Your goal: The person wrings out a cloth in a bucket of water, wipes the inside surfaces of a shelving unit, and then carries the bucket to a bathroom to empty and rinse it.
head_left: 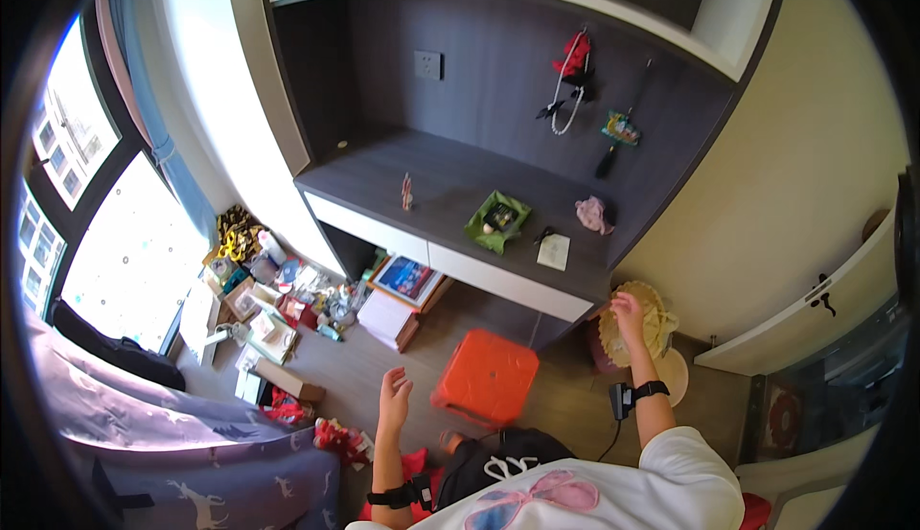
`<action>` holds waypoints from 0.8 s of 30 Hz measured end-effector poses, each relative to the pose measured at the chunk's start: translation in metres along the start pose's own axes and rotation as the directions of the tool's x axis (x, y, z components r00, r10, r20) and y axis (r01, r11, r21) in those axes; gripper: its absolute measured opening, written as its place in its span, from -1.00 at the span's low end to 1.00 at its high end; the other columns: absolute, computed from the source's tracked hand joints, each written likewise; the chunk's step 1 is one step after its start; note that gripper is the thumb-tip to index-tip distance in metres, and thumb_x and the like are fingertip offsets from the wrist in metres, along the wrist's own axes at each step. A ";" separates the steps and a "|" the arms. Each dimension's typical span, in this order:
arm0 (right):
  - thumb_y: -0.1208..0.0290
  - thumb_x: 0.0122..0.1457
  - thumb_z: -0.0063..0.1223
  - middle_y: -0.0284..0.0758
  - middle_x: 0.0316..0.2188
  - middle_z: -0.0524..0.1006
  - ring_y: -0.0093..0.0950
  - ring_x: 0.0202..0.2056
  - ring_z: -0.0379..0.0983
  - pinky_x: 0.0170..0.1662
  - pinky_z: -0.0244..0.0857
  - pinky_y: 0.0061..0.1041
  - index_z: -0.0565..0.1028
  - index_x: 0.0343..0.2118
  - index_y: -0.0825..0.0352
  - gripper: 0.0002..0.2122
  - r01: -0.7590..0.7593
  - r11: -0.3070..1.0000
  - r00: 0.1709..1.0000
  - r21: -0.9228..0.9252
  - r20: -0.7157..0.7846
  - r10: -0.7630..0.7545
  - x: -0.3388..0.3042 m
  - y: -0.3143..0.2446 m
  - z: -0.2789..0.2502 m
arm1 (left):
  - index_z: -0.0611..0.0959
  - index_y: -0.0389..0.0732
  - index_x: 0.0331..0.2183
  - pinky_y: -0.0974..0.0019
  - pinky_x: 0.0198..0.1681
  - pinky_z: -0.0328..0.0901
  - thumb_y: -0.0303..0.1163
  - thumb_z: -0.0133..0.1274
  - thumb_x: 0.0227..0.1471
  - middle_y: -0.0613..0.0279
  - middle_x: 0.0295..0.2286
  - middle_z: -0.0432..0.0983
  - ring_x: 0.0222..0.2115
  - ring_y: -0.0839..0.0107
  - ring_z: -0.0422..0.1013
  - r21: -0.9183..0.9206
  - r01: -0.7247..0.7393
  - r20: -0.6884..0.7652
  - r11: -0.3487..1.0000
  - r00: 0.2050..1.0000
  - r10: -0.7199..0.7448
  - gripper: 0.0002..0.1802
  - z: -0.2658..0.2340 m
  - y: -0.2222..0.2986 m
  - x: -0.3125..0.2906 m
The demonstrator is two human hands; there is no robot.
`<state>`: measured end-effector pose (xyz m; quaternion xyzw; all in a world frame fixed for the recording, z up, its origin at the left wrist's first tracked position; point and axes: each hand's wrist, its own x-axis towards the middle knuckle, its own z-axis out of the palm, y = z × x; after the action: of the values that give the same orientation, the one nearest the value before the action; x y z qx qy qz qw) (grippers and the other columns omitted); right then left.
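**Reaching for the straw hat**

Beside the dark tabletop (450, 180), an orange stool (485, 377) stands on the floor. Right hand (629, 311) touches a straw hat (640, 327) by the wall — fingers curled on its brim, not yet lifted. Left hand (394, 398) hangs spread, empty, above the floor — nothing carried so far.
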<state>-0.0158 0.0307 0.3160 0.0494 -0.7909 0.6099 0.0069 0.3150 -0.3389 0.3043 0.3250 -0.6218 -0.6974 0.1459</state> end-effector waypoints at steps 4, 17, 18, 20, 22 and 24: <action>0.57 -0.17 -0.04 -0.37 -0.54 0.39 -0.51 -0.49 0.33 -0.41 0.25 -0.55 0.42 -0.41 0.33 -0.82 0.069 0.994 0.992 -0.084 0.112 -0.059 -0.025 0.028 0.021 | 0.32 -0.23 -0.14 0.52 -0.41 0.20 -0.45 -0.04 -0.11 0.21 -0.25 0.33 -0.39 0.53 0.27 -0.246 0.142 -0.060 0.959 0.985 -0.162 -0.59 -0.041 -0.044 -0.030; 0.45 -0.09 0.00 -0.18 -0.29 0.43 -0.35 -0.25 0.36 -0.18 0.23 -0.44 0.38 -0.20 0.33 -0.69 0.384 0.834 0.923 -0.397 0.127 -0.364 0.017 -0.075 -0.025 | 0.25 -0.06 -0.07 0.29 -0.35 0.20 -0.23 -0.10 -0.07 0.30 -0.27 0.31 -0.28 0.38 0.30 -0.148 0.062 0.040 0.987 0.998 -0.057 -0.53 -0.047 -0.036 0.037; 0.46 -0.10 0.01 -0.18 -0.31 0.43 -0.38 -0.25 0.36 -0.18 0.24 -0.47 0.37 -0.21 0.36 -0.68 0.296 0.884 0.955 -0.362 0.086 -0.284 0.015 -0.082 -0.030 | 0.25 -0.09 -0.07 0.31 -0.33 0.19 -0.23 -0.10 -0.07 0.31 -0.27 0.30 -0.29 0.43 0.28 -0.125 -0.021 0.074 0.992 0.997 0.030 -0.52 -0.017 -0.006 0.031; 0.48 -0.12 0.04 -0.22 -0.32 0.44 -0.41 -0.27 0.37 -0.20 0.26 -0.48 0.37 -0.21 0.37 -0.67 0.283 0.895 0.958 -0.344 0.062 -0.279 0.020 -0.066 -0.040 | 0.27 -0.12 -0.09 0.36 -0.32 0.17 -0.21 -0.08 -0.08 0.29 -0.29 0.29 -0.31 0.50 0.24 -0.143 -0.102 0.106 0.984 0.987 0.118 -0.52 0.020 0.031 0.026; 0.48 -0.12 0.05 -0.25 -0.34 0.45 -0.43 -0.29 0.38 -0.21 0.26 -0.49 0.38 -0.22 0.36 -0.68 0.237 0.915 0.971 -0.327 0.082 -0.223 0.024 -0.047 -0.046 | 0.28 -0.12 -0.11 0.43 -0.37 0.20 -0.26 -0.06 -0.08 0.28 -0.30 0.30 -0.37 0.53 0.25 -0.138 -0.135 0.199 0.981 0.967 0.161 -0.55 0.029 0.011 0.047; 0.47 -0.12 0.05 -0.26 -0.35 0.46 -0.45 -0.30 0.38 -0.22 0.27 -0.50 0.40 -0.25 0.36 -0.70 0.172 0.925 0.983 -0.339 0.123 -0.138 0.017 -0.033 -0.056 | 0.28 -0.12 -0.11 0.45 -0.40 0.21 -0.28 -0.04 -0.08 0.28 -0.30 0.30 -0.40 0.53 0.26 -0.145 -0.101 0.217 0.984 0.967 0.131 -0.55 0.031 -0.023 0.073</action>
<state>-0.0323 0.0750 0.3628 0.1393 -0.8792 0.4549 0.0257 0.2450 -0.3552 0.2631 0.1963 -0.6047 -0.7598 0.1360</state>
